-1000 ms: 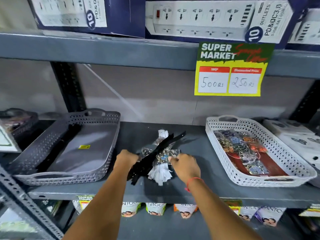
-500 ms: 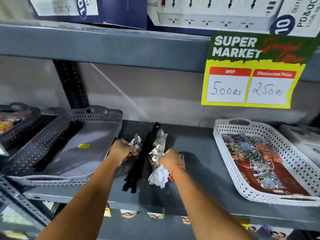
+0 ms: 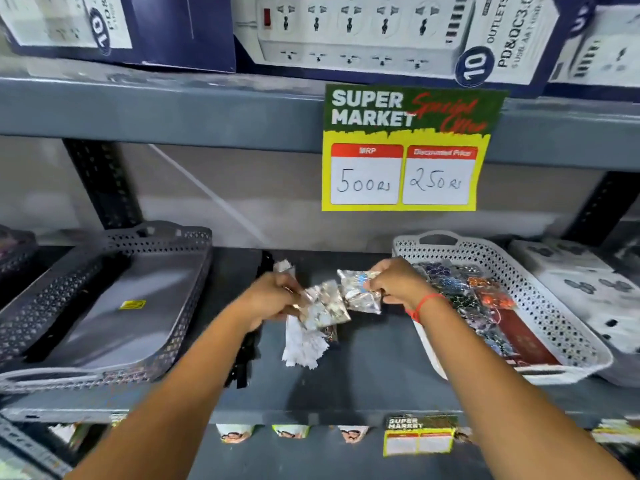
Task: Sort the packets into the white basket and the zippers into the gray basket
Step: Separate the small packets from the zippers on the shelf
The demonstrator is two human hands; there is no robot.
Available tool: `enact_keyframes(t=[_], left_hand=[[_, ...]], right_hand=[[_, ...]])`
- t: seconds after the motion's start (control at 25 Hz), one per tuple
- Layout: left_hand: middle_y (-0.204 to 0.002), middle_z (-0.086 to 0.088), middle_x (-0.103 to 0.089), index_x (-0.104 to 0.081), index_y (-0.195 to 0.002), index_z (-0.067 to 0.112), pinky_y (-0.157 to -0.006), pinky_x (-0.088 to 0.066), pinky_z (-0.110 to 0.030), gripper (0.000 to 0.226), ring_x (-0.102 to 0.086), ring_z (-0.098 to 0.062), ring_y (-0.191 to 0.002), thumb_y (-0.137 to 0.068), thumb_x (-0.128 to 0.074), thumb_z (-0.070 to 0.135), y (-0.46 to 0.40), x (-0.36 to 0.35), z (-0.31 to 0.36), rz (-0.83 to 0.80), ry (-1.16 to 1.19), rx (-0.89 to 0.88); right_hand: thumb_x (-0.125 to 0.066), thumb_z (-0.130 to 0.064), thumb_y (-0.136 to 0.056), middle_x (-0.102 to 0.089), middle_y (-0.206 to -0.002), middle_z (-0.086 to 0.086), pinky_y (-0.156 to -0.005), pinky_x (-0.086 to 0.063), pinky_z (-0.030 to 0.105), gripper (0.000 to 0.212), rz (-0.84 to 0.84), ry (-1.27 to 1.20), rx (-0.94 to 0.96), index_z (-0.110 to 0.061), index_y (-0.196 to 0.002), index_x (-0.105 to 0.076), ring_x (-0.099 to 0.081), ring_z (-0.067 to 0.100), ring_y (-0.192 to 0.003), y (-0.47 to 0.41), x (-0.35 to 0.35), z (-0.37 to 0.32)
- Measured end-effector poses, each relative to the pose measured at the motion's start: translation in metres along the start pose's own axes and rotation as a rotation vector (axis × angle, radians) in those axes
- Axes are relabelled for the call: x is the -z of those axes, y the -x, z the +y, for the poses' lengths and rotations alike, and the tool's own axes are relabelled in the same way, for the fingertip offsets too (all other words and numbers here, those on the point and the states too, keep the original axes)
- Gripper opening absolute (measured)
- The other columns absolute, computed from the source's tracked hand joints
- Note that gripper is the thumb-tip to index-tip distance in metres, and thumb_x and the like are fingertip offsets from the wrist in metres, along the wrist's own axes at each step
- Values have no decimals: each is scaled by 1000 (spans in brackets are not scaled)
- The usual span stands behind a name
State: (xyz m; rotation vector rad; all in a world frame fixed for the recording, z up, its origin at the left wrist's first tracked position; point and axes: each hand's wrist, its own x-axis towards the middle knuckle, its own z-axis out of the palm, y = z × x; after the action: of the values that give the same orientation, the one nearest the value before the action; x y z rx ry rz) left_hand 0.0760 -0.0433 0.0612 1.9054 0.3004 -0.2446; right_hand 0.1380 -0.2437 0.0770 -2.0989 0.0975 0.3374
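Note:
My left hand (image 3: 273, 299) grips a shiny clear packet (image 3: 323, 306) above the middle of the shelf. My right hand (image 3: 398, 282) grips another shiny packet (image 3: 358, 292) just left of the white basket (image 3: 568, 337), which holds several colourful packets (image 3: 464, 289). The two held packets touch or overlap between my hands. A packet with white paper (image 3: 303, 344) lies on the shelf below them. Black zippers (image 3: 242, 362) lie on the shelf, partly hidden by my left forearm. The gray basket (image 3: 114, 368) at left holds a black zipper (image 3: 79, 296) along its left side.
A yellow price sign (image 3: 405, 150) hangs from the upper shelf edge (image 3: 173, 109). Boxes of power strips (image 3: 381, 32) stand above. A white power strip (image 3: 588, 289) lies right of the white basket. A dark basket (image 3: 14, 251) is at far left.
Both hands have lifted off the shelf and moved right with a packet each, the right hand now beside the white basket. The zippers stay on the shelf.

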Motion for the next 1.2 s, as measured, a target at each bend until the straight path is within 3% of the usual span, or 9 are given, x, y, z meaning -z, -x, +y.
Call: enact_keyframes(t=[0.16, 0.28, 0.4, 0.56, 0.72, 0.84, 0.96, 1.08, 1.2], left_hand=[[-62, 2, -50, -46, -62, 20, -40, -40, -15, 35, -52, -8, -48, -89, -46, -2, -9, -69, -14, -110, -275, -4], [-67, -1, -51, -43, -60, 21, -52, -48, -18, 38, -55, -17, -59, -91, -44, -1, -14, -63, -22, -66, -419, 65], [-88, -14, -61, -46, -62, 18, -55, -48, -19, 34, -61, -23, -79, -90, -46, -2, -14, -42, -24, -64, -447, 134], [-113, -24, -67, -48, -61, 15, -54, -51, -21, 33, -69, -30, -97, -89, -48, -2, -12, -56, -23, -109, -532, 146], [-111, -20, -70, -61, -86, -1, -82, -56, -35, 11, -68, -31, -104, -81, -52, -6, -14, -69, -30, -74, -867, 164], [-122, -15, -61, -56, -115, 3, -87, -53, -38, 34, -62, -31, -110, -81, -53, 2, -19, -66, -32, 28, -1053, 108], [-114, -15, -64, -58, -99, 7, -78, -51, -37, 16, -63, -29, -95, -85, -51, 8, -35, -42, -17, 173, -947, 14], [-116, -15, -65, -62, -106, 7, -85, -50, -39, 27, -62, -34, -104, -87, -44, 7, -68, -11, -4, 338, -870, -8], [-126, -12, -60, -59, -118, 7, -93, -47, -34, 32, -57, -29, -115, -90, -46, 15, -100, 5, 5, 187, -1009, -84]], right_hand=[[-63, 7, -80, -57, -89, 10, -50, -41, 18, 27, -11, 254, -1, 1, -106, -64, -54, 20, -82, 16, 30, 22], [-64, 3, -80, -57, -73, 4, -50, -42, 20, 14, -52, 381, 0, -4, -92, -67, -54, 17, -64, 22, 29, 34], [-65, 2, -80, -57, -76, 5, -52, -44, 22, 15, -83, 413, 2, -9, -90, -65, -55, 18, -67, 19, 18, 46], [-60, 2, -83, -66, -108, 18, -80, -54, 35, 27, -148, 587, 4, 0, -109, -62, -63, 28, -99, 11, 0, 56], [-50, -4, -89, -58, -132, 19, -96, -48, 36, 38, -127, 874, -19, 0, -126, -52, -57, 32, -119, 8, -14, 61], [-49, -4, -89, -53, -137, 18, -100, -46, 39, 44, -29, 991, -9, -3, -133, -45, -53, 33, -125, 7, -20, 56], [-48, -3, -88, -59, -128, 19, -94, -50, 41, 35, 37, 981, 179, -3, -122, -55, -58, 34, -116, -5, -29, 39], [-58, -13, -88, -59, -127, 18, -94, -48, 38, 33, -170, 841, 346, -5, -119, -57, -58, 33, -114, -21, -52, 27], [-58, -13, -87, -51, -134, 19, -99, -45, 40, 40, -343, 861, 321, -4, -125, -52, -52, 37, -119, -40, -80, 26]])
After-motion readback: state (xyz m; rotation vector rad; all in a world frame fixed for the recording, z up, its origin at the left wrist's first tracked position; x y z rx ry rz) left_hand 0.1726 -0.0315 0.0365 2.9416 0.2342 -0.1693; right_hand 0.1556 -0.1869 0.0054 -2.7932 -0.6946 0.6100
